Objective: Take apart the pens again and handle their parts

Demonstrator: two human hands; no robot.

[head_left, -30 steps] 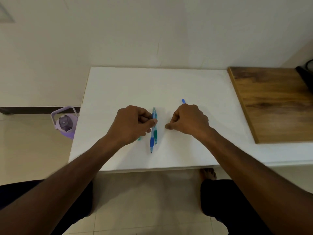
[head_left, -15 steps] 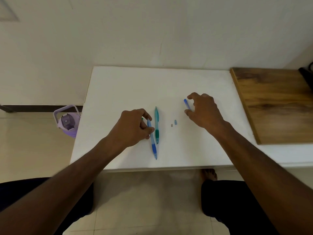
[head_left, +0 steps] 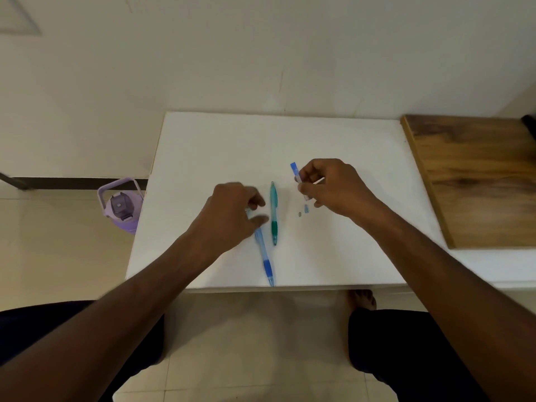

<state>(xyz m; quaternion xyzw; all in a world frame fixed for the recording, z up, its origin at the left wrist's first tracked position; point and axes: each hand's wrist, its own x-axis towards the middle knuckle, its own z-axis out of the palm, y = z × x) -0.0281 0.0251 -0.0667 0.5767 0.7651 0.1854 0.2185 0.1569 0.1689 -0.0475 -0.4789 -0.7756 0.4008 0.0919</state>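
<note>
A blue pen (head_left: 266,262) lies on the white table (head_left: 220,152), its tip toward the front edge. My left hand (head_left: 232,216) grips its upper end with curled fingers. Just to the right lies a green pen (head_left: 273,211), untouched. My right hand (head_left: 333,184) pinches a thin clear tube with a blue end (head_left: 296,175), lifted a little off the table. Two tiny parts, one grey (head_left: 299,214) and one blue (head_left: 306,209), rest on the table below my right hand.
A wooden board (head_left: 478,175) lies on the table at the right. A purple bottle (head_left: 121,207) stands on the tiled floor left of the table. The wall runs behind the table. My knees and a bare foot (head_left: 362,298) show beneath the front edge.
My right hand left the pens, reached to the small tube further back, picked it up and drew it nearer. My left hand pulled the blue pen apart from the green one, toward the front edge.
</note>
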